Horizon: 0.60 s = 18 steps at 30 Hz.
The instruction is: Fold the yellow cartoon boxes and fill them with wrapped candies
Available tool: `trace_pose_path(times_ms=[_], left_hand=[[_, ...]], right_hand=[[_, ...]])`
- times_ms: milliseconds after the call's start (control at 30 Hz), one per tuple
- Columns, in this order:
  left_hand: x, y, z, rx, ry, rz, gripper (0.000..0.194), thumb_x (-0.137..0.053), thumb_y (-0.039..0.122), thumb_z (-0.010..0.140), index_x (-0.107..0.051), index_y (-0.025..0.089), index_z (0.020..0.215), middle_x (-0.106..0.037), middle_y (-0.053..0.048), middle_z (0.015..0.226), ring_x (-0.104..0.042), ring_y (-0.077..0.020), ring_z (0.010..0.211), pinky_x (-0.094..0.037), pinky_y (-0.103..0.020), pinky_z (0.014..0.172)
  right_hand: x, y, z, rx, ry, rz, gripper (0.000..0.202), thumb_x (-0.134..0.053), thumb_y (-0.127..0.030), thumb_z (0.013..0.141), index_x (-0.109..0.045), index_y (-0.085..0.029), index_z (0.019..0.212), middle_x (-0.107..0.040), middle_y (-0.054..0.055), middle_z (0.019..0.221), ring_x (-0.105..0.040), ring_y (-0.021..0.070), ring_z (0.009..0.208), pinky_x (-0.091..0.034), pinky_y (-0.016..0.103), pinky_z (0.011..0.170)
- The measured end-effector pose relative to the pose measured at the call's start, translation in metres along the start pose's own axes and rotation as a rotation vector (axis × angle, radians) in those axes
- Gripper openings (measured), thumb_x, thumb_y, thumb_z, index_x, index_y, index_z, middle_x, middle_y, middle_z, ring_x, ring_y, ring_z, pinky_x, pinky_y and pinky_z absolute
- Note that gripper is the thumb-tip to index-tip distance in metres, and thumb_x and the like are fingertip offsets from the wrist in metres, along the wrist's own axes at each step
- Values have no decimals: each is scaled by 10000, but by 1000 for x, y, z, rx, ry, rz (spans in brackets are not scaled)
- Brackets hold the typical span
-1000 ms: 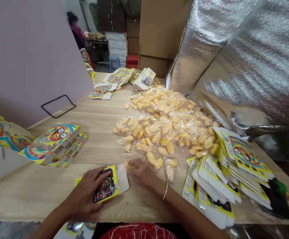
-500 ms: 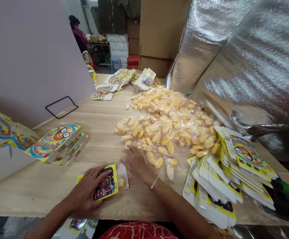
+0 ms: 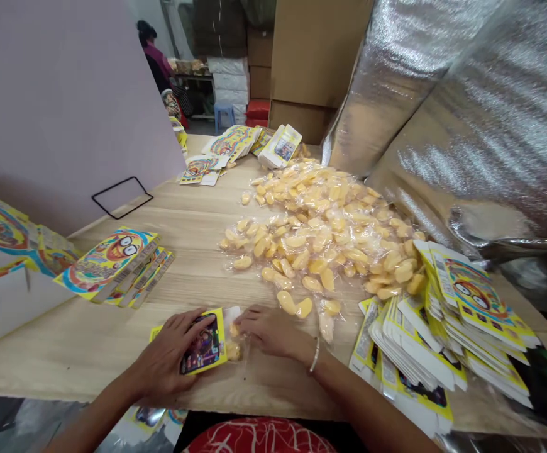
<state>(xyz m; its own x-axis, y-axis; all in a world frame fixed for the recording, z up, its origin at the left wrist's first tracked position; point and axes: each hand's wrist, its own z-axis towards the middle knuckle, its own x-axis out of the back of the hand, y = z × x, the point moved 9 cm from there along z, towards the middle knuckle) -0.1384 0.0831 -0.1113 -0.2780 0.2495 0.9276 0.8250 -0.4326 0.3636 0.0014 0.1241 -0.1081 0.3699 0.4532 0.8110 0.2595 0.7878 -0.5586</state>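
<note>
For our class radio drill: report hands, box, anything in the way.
Left hand on printed box. Right hand at its open end, by a yellow piece. Second piece at the opening; nothing else seen blocking.

Looked moderately bright across the bench (image 3: 193, 233), lit softly, with overhead light suggested by glints atop the wrapped yellow pieces (image 3: 334, 220). Flared into streaky glare on the silver sheeting (image 3: 471, 145) at right. Dimmed low on the pale partition (image 3: 80, 157) and, darker still, at the rear of the room (image 3: 220, 31). Appeared soft on the dark face of the printed box (image 3: 205, 349), its details blurred. Stretched and bowed near the outer edges.
</note>
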Motion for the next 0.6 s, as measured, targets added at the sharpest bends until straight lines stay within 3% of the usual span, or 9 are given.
trace_pose_path(times_ms=[133, 233, 367, 467, 600], left_hand=[[0, 2, 0, -22, 18, 4, 901, -627, 298, 668, -190, 319, 1455, -334, -89, 1480, -359, -345, 1305, -305, -514, 1066], [-1, -1, 0, -4, 13, 15, 918, -641, 287, 639, -211, 325, 1449, -322, -85, 1488, -357, -351, 1305, -303, -516, 1067], [-2, -2, 1, 5, -3, 19, 945, -649, 272, 607, -220, 321, 1447, -306, -89, 1499, -360, -357, 1304, -299, -520, 1070], [-3, -1, 1, -2, -4, 21, 953, -646, 265, 600, -212, 319, 1447, -301, -98, 1497, -350, -358, 1310, -290, -525, 1072], [-3, 0, 2, -5, 9, 20, 931, -639, 269, 616, -213, 315, 1443, -312, -105, 1485, -356, -356, 1304, -291, -530, 1069]], right_hand=[[-4, -3, 16, 30, 94, -28, 187, -513, -177, 917, -626, -161, 1065, -624, 98, 1235, -506, 160, 1206, -392, 319, 1041], [0, 2, -14, -88, 176, -85, 385, -529, -316, 918, -523, -145, 1263, -472, 160, 1410, -385, 235, 1330, -331, 426, 1091], [-18, -14, -43, -21, -24, -125, 597, -434, -505, 939, -364, -141, 1408, -418, 153, 1461, -335, 265, 1368, -262, 478, 1113], [-27, -25, -26, 63, -81, -171, 639, -398, -536, 942, -345, -104, 1411, -403, 173, 1465, -300, 268, 1385, -253, 474, 1106], [-32, -30, 5, 161, -66, -220, 526, -427, -541, 927, -532, -121, 1226, -572, 171, 1287, -403, 290, 1296, -296, 497, 1054]])
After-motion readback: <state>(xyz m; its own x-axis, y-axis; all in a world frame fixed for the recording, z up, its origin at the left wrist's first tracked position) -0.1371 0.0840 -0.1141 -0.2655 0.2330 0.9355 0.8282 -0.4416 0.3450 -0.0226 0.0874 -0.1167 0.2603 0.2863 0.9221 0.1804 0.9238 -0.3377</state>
